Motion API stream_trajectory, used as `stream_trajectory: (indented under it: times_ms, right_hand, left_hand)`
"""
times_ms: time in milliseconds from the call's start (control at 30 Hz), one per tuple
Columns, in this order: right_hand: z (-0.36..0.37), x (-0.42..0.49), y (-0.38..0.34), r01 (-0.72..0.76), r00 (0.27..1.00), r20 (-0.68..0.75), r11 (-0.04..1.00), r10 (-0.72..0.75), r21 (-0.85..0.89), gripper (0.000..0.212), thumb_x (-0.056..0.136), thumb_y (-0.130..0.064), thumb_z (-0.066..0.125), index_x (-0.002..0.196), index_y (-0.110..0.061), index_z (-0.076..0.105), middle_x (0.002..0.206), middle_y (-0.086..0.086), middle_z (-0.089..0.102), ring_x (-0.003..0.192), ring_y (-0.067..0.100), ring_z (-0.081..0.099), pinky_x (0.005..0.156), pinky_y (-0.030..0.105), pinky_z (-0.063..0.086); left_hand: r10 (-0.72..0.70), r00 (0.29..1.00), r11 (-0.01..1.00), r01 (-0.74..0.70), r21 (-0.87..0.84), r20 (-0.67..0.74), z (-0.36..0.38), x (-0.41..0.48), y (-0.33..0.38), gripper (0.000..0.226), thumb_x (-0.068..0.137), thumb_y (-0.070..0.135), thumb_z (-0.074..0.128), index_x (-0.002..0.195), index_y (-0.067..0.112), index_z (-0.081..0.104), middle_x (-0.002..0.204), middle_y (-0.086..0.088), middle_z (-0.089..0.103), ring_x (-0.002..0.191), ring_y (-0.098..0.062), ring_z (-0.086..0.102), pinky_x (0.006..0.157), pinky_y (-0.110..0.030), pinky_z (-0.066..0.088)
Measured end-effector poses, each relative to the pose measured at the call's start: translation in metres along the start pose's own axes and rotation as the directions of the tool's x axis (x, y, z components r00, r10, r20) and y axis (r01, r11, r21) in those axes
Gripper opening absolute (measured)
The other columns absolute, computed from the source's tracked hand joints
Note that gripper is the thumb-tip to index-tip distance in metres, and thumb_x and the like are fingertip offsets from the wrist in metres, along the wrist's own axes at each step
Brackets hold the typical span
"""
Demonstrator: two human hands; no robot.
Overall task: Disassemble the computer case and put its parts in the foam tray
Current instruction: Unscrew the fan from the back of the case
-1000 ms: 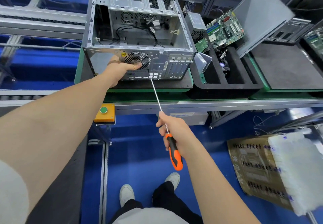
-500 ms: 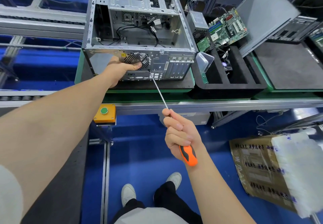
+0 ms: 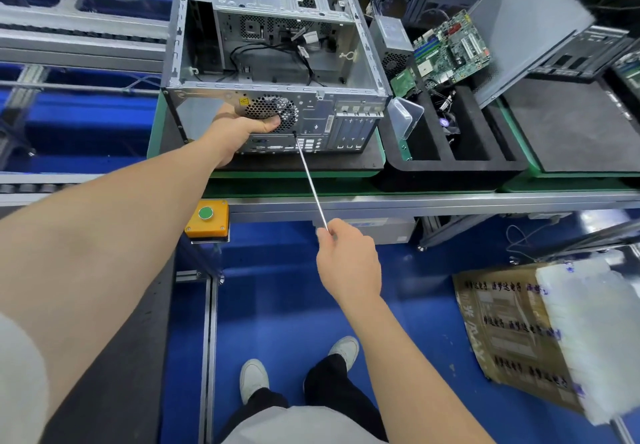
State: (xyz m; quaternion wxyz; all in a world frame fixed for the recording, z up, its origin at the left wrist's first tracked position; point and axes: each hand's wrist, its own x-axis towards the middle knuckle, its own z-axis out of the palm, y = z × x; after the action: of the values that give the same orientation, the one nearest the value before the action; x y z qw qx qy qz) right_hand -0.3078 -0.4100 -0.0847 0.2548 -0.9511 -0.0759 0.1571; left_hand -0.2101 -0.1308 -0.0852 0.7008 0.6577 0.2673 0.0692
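Two hands are busy. The right hand (image 3: 346, 260) is clenched round the handle end of a long screwdriver (image 3: 311, 184) (the handle itself is hidden in the fist). Its thin steel shaft runs up and to the left, with the tip against the rear panel just below the fan grille (image 3: 273, 111). The left hand (image 3: 239, 130) grips that same rear panel, thumb laid across the lower edge of the grille and fingers hooked out of sight into the opening beside it.

The computer case (image 3: 346, 121) lies on its side on a black mat (image 3: 311, 163) on a green pallet (image 3: 154, 132). Its open side faces up, and the bare metal shell holds only drive bays and loose black cables. The pallet rests on a conveyor line with an aluminium front rail (image 3: 450, 201), which carries a yellow button box (image 3: 207, 218) with a green button.

Just beside the case on the right sits the black foam tray (image 3: 446, 166). A green motherboard (image 3: 453, 48) leans in its far compartments, a grey power supply (image 3: 393, 40) stands at the far left corner, and a clear plastic piece (image 3: 405, 114) rests on the near left wall. Small cables lie in a middle slot. A grey side panel (image 3: 526, 21) leans tilted at the tray's right side.

Below is a blue floor (image 3: 277, 287), with a flattened cardboard box (image 3: 502, 322) and a white foam sheet stack (image 3: 595, 322) at the right.
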Motion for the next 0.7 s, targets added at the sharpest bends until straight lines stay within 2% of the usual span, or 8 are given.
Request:
stream_trajectory:
  times_ms: [33, 100, 200, 267, 333, 467, 600, 700]
  right_hand:
    - [-0.004, 0.002, 0.003, -0.026, 0.996, 0.093, 0.978, 0.007, 0.207, 0.03, 0.107, -0.039, 0.047, 0.083, -0.023, 0.054, 0.07, 0.005, 0.064, 0.056, 0.029, 0.054, 0.05, 0.035, 0.045]
    - [-0.016, 0.005, 0.008, -0.176, 0.937, 0.346, 0.8, -0.041, 0.573, 0.028, 0.107, -0.037, 0.051, 0.093, -0.018, 0.065, 0.064, 0.008, 0.064, 0.043, 0.028, 0.052, 0.047, 0.033, 0.048]
    - [-0.026, 0.006, 0.007, -0.386, 0.845, 0.513, 0.49, -0.151, 0.781, 0.03, 0.111, -0.034, 0.049, 0.101, -0.012, 0.068, 0.06, 0.007, 0.053, 0.039, 0.022, 0.043, 0.045, 0.029, 0.042]
    - [-0.028, 0.009, 0.003, -0.488, 0.804, 0.558, 0.308, -0.206, 0.817, 0.029, 0.112, -0.029, 0.044, 0.105, -0.009, 0.065, 0.057, 0.004, 0.049, 0.036, 0.019, 0.039, 0.043, 0.025, 0.038]
    - [-0.029, 0.012, -0.001, -0.521, 0.786, 0.561, 0.209, -0.261, 0.828, 0.026, 0.11, -0.023, 0.042, 0.105, -0.009, 0.064, 0.055, 0.002, 0.047, 0.035, 0.016, 0.039, 0.041, 0.024, 0.036]
    - [-0.027, 0.012, -0.004, -0.572, 0.759, 0.575, 0.108, -0.304, 0.813, 0.023, 0.107, -0.023, 0.047, 0.103, -0.01, 0.066, 0.057, 0.001, 0.042, 0.036, 0.015, 0.037, 0.039, 0.025, 0.034]
    - [-0.027, 0.01, -0.003, -0.633, 0.722, 0.608, 0.038, -0.329, 0.773, 0.022, 0.108, -0.028, 0.048, 0.104, -0.014, 0.064, 0.06, -0.002, 0.038, 0.038, 0.012, 0.034, 0.037, 0.025, 0.035]
    - [-0.027, 0.006, -0.003, -0.729, 0.643, 0.649, -0.065, -0.407, 0.682, 0.021, 0.11, -0.032, 0.047, 0.105, -0.018, 0.061, 0.059, -0.004, 0.042, 0.036, 0.007, 0.037, 0.035, 0.02, 0.034]
  left_hand:
    - [-0.005, 1.0, 1.0, 0.005, 0.006, 0.005, 0.0, 0.0, 0.0, 0.049, 0.068, 0.033, 0.095, 0.097, 0.027, 0.057, 0.099, 0.011, 0.075, 0.104, -0.007, 0.065, 0.09, -0.027, 0.041]
    - [-0.008, 1.0, 1.0, 0.007, 0.016, 0.022, -0.001, 0.001, 0.002, 0.048, 0.069, 0.033, 0.095, 0.096, 0.029, 0.056, 0.101, 0.012, 0.07, 0.1, -0.003, 0.06, 0.094, -0.029, 0.037]
    - [-0.075, 0.989, 0.995, 0.065, 0.079, 0.126, -0.009, 0.004, 0.007, 0.049, 0.063, 0.03, 0.096, 0.098, 0.03, 0.062, 0.097, 0.019, 0.068, 0.1, 0.001, 0.055, 0.095, -0.024, 0.036]
    - [-0.134, 0.963, 0.985, 0.104, 0.137, 0.235, -0.016, 0.008, 0.012, 0.066, 0.055, 0.026, 0.096, 0.116, 0.02, 0.07, 0.121, 0.011, 0.072, 0.128, -0.007, 0.052, 0.113, -0.029, 0.034]
    - [-0.161, 0.94, 0.98, 0.116, 0.16, 0.301, -0.021, 0.014, 0.017, 0.063, 0.057, 0.023, 0.088, 0.117, 0.013, 0.072, 0.133, 0.006, 0.068, 0.14, -0.014, 0.045, 0.121, -0.035, 0.024]
    - [-0.178, 0.914, 0.968, 0.098, 0.229, 0.364, -0.024, 0.014, 0.023, 0.064, 0.06, 0.02, 0.08, 0.122, 0.009, 0.067, 0.148, 0.003, 0.054, 0.144, -0.016, 0.039, 0.125, -0.039, 0.021]
    - [-0.134, 0.912, 0.985, 0.082, 0.15, 0.387, -0.019, 0.014, 0.023, 0.039, 0.07, 0.011, 0.074, 0.108, 0.006, 0.068, 0.128, 0.003, 0.065, 0.129, -0.015, 0.05, 0.106, -0.024, 0.038]
    - [-0.129, 0.908, 0.987, 0.081, 0.136, 0.399, -0.014, 0.01, 0.024, 0.026, 0.069, 0.014, 0.07, 0.093, 0.008, 0.067, 0.125, -0.002, 0.065, 0.124, -0.017, 0.052, 0.114, -0.032, 0.03]
